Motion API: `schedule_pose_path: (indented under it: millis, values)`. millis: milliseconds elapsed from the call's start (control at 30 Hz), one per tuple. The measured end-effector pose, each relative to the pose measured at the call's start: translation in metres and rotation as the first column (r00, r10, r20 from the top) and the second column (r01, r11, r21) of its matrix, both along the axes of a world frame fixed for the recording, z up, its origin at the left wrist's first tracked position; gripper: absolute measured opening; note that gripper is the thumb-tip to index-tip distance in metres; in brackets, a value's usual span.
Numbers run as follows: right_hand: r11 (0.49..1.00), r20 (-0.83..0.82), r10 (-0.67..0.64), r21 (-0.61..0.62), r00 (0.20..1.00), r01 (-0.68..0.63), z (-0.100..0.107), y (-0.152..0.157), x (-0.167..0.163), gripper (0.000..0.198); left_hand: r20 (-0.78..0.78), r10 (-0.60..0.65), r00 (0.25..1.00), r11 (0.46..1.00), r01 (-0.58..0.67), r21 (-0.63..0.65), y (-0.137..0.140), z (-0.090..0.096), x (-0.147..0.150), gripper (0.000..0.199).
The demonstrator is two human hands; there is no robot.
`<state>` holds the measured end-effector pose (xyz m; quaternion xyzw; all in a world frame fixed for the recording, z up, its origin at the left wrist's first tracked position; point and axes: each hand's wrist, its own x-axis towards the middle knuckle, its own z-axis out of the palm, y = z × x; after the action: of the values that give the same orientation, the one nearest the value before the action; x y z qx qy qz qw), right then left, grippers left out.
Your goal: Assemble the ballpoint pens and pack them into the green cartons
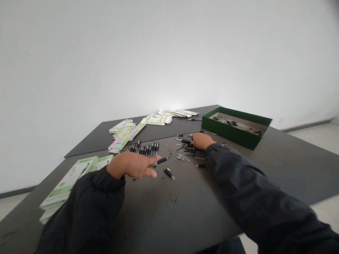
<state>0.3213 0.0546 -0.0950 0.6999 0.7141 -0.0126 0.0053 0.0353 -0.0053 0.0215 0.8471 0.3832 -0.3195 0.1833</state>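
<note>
My left hand [135, 165] holds a pen [162, 160] with a black grip between its fingers, tip to the right, while the thumb sticks out below it. Just beyond that hand lies a row of black-gripped pens [147, 150]. A black pen cap with a clear end [169, 174] rests on the table to the right of the left hand. My right hand [201, 140] reaches down into a loose pile of pen parts [189, 150], its fingers curled. What those fingers hold, if anything, is hidden behind the hand.
A green box [230, 130] with pen parts inside stands at the back right of the dark table [164, 218]. Green-and-white cartons [71, 180] lie at the left. Flattened cartons [159, 119] and colourful ones [125, 137] are spread toward the wall.
</note>
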Motion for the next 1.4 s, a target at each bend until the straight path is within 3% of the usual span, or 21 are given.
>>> schedule_pose_path:
  millis: [433, 667, 800, 867, 900, 967, 1067, 1133, 1267, 1400]
  values:
    - [0.992, -0.009, -0.053, -0.111, 0.999, 0.051, 0.004, 0.003, 0.012, 0.032, -0.003, 0.042, 0.999, 0.996, -0.042, -0.082, -0.003, 0.000, 0.003, 0.069]
    - [0.998, -0.047, -0.045, -0.037, 0.998, 0.043, 0.022, 0.001, 0.024, 0.027, 0.049, 0.092, 0.995, 0.983, -0.083, -0.162, -0.003, 0.000, 0.003, 0.062]
    - [0.991, -0.281, 0.073, 0.124, 0.957, -0.039, 0.039, -0.012, 0.022, 0.016, 0.061, 0.116, 0.991, 0.980, -0.105, -0.169, -0.001, 0.004, 0.001, 0.050]
    - [0.976, -0.508, 0.176, 0.200, 0.843, -0.084, 0.044, -0.022, 0.013, 0.012, 0.061, 0.130, 0.990, 0.978, -0.118, -0.172, 0.001, 0.004, 0.000, 0.044]
    - [0.971, -0.634, 0.221, 0.214, 0.741, -0.106, 0.045, -0.027, 0.006, 0.009, 0.058, 0.136, 0.989, 0.977, -0.124, -0.173, 0.002, 0.004, -0.001, 0.041]
    - [0.965, -0.850, 0.259, 0.209, 0.458, -0.158, 0.046, -0.038, -0.013, 0.004, 0.045, 0.147, 0.988, 0.975, -0.137, -0.174, 0.005, 0.003, -0.002, 0.037]
    - [0.946, -0.972, 0.223, 0.199, 0.067, -0.257, 0.045, -0.053, -0.050, 0.007, 0.034, 0.156, 0.987, 0.971, -0.147, -0.188, 0.010, -0.002, -0.005, 0.036]
    - [0.932, -0.976, 0.193, 0.215, -0.103, -0.292, 0.043, -0.061, -0.072, 0.008, 0.035, 0.159, 0.987, 0.969, -0.149, -0.200, 0.014, -0.005, -0.007, 0.033]
    - [0.922, -0.937, 0.162, 0.255, -0.308, -0.292, 0.040, -0.071, -0.099, 0.010, 0.055, 0.181, 0.982, 0.960, -0.164, -0.226, 0.020, -0.010, -0.011, 0.032]
    - [0.920, -0.903, 0.164, 0.286, -0.398, -0.268, 0.035, -0.074, -0.103, 0.013, 0.053, 0.230, 0.972, 0.937, -0.206, -0.283, 0.023, -0.012, -0.011, 0.036]
